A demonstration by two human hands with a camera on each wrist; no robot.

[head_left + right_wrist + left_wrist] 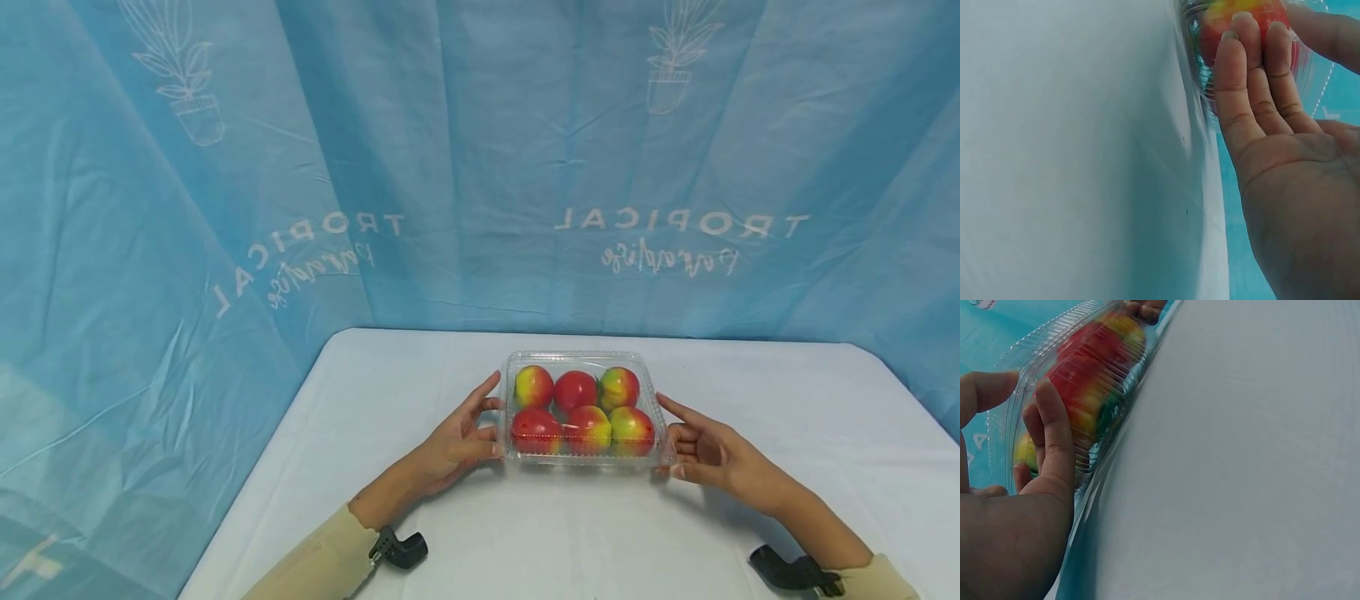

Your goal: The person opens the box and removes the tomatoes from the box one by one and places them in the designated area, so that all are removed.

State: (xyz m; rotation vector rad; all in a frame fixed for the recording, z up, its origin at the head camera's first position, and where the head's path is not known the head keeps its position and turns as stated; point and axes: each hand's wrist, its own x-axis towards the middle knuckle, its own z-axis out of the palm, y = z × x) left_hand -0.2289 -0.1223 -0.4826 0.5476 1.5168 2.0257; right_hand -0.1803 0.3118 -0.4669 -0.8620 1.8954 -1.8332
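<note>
A clear plastic clamshell box point(581, 460) with its lid down sits on the white table, in the middle of the head view. Through the plastic show several red-and-yellow fruits point(576, 390) like apples, set in two rows. My left hand point(453, 446) grips the box's left end, thumb near its front corner and fingers along the side. At the right end my right hand point(720, 458) holds the box the same way, its thumb at the front corner. Both wrist views show fingertips against the clear wall, with the fruits right behind it.
A white cloth covers the table point(585, 533). Blue curtains point(495, 167) with white lettering and plant prints hang behind it and along the left side. A black wrist device point(401, 550) sits on each forearm over a beige sleeve.
</note>
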